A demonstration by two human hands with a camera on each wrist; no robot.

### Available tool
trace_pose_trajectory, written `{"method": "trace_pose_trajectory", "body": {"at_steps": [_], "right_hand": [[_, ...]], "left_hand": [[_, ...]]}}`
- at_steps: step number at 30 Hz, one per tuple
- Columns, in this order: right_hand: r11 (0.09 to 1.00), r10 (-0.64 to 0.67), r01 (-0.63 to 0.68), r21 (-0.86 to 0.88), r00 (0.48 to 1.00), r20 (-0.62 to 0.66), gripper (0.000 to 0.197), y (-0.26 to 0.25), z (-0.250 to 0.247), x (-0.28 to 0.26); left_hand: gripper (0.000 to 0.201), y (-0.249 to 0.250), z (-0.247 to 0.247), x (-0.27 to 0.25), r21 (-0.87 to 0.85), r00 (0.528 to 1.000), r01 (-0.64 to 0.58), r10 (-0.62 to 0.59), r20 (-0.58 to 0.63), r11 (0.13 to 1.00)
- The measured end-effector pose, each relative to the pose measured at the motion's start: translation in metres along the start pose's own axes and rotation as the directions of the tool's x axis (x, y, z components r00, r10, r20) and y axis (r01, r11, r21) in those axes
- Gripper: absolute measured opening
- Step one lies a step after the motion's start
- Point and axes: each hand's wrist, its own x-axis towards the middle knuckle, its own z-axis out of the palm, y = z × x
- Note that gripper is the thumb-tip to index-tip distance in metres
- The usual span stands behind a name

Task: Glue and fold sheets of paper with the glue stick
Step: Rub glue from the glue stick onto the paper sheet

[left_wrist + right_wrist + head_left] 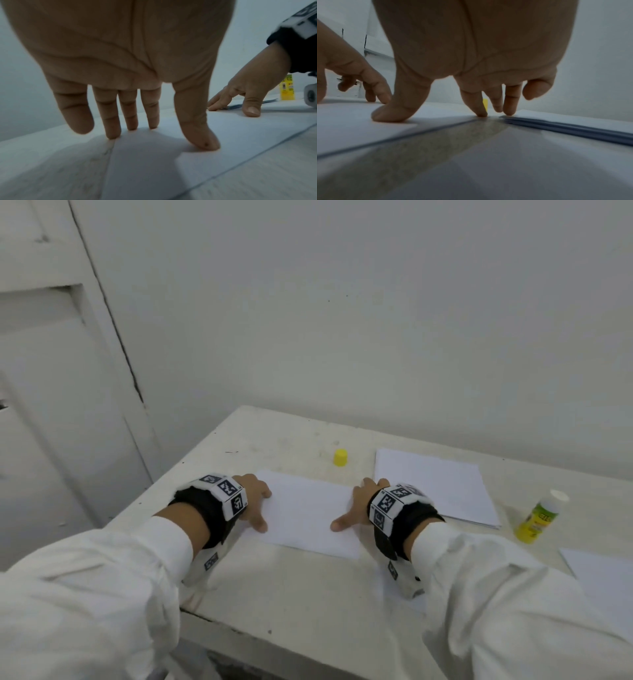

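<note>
A folded white sheet point(308, 508) lies flat in the middle of the table point(291, 587). My left hand point(255, 503) presses its left end with straight fingers and thumb point(202, 140). My right hand point(356, 506) presses its right end the same way, thumb point(392, 115) on the sheet point(351, 128) and fingertips at its far corner. The yellow glue stick point(539, 517) stands uncapped at the right, apart from both hands. Its yellow cap point(340, 457) sits beyond the sheet.
A stack of white paper point(435, 484) lies right of the folded sheet, its edge point(565, 127) close to my right fingers. Another sheet point(606, 580) lies at the table's near right. A wall stands behind the table, whose left edge drops off beside my left arm.
</note>
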Motion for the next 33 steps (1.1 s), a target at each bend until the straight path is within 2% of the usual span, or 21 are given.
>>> {"method": "trace_pose_trajectory", "body": {"at_steps": [7, 9, 11, 12, 15, 18, 20, 23, 25, 27, 29, 30, 31, 33], "right_hand": [[0.998, -0.005, 0.004, -0.070, 1.000, -0.006, 0.085, -0.010, -0.004, -0.003], [0.999, -0.025, 0.023, -0.040, 0.998, -0.052, 0.071, -0.015, -0.008, -0.007], [0.993, -0.049, 0.058, 0.106, 0.995, -0.088, 0.054, -0.018, -0.012, -0.011], [0.968, -0.051, 0.067, 0.242, 0.996, -0.073, 0.051, -0.018, -0.013, -0.013], [0.807, -0.047, 0.027, 0.589, 0.999, 0.019, 0.049, -0.016, -0.016, -0.025], [0.749, -0.002, -0.040, 0.662, 0.998, 0.063, 0.032, -0.015, -0.013, -0.037], [0.755, 0.034, -0.068, 0.652, 0.997, 0.065, 0.033, -0.016, -0.006, -0.043], [0.692, 0.013, -0.042, 0.721, 0.999, 0.045, 0.037, -0.021, 0.002, -0.052], [0.723, -0.025, 0.018, 0.691, 1.000, 0.000, 0.031, -0.021, 0.005, -0.056], [0.772, -0.063, 0.077, 0.631, 0.997, -0.045, 0.021, -0.019, 0.005, -0.063], [0.811, -0.087, 0.106, 0.575, 0.994, -0.060, 0.026, -0.018, 0.004, -0.068], [0.820, -0.091, 0.112, 0.561, 0.994, -0.065, 0.031, -0.017, 0.004, -0.070], [0.823, -0.088, 0.110, 0.558, 0.994, -0.066, 0.034, -0.016, 0.005, -0.070], [0.818, -0.072, 0.094, 0.568, 0.996, -0.060, 0.036, -0.015, 0.006, -0.069]], "left_hand": [[0.083, 0.002, 0.000, 0.003, 0.030, 1.000, -0.028, 0.028, -0.014, 0.999], [0.083, 0.002, 0.000, 0.002, 0.035, 0.999, -0.028, 0.028, -0.017, 0.999], [0.084, 0.001, 0.001, 0.003, 0.034, 1.000, -0.026, 0.026, -0.016, 0.999], [0.084, 0.000, 0.001, 0.003, 0.031, 1.000, -0.025, 0.025, -0.017, 0.999], [0.084, -0.002, 0.003, 0.005, 0.036, 1.000, -0.017, 0.018, -0.013, 0.999], [0.084, -0.002, 0.004, 0.005, 0.025, 1.000, -0.009, 0.010, -0.010, 1.000], [0.086, -0.003, 0.007, 0.007, -0.006, 1.000, 0.000, 0.000, -0.020, 1.000], [0.104, -0.010, 0.013, 0.011, -0.110, 0.997, 0.046, -0.053, -0.063, 0.993], [0.123, -0.016, 0.014, 0.013, -0.185, 0.988, 0.079, -0.101, -0.113, 0.979], [0.144, -0.022, 0.017, 0.014, -0.276, 0.980, 0.132, -0.167, -0.105, 0.952], [0.154, -0.026, 0.018, 0.013, -0.375, 0.974, 0.170, -0.212, -0.075, 0.911], [0.152, -0.028, 0.018, 0.014, -0.421, 0.973, 0.161, -0.214, -0.081, 0.893], [0.140, -0.031, 0.016, 0.013, -0.451, 0.975, 0.136, -0.200, -0.098, 0.882], [0.086, -0.037, 0.009, 0.012, -0.475, 0.971, 0.066, -0.166, -0.172, 0.877]]}}
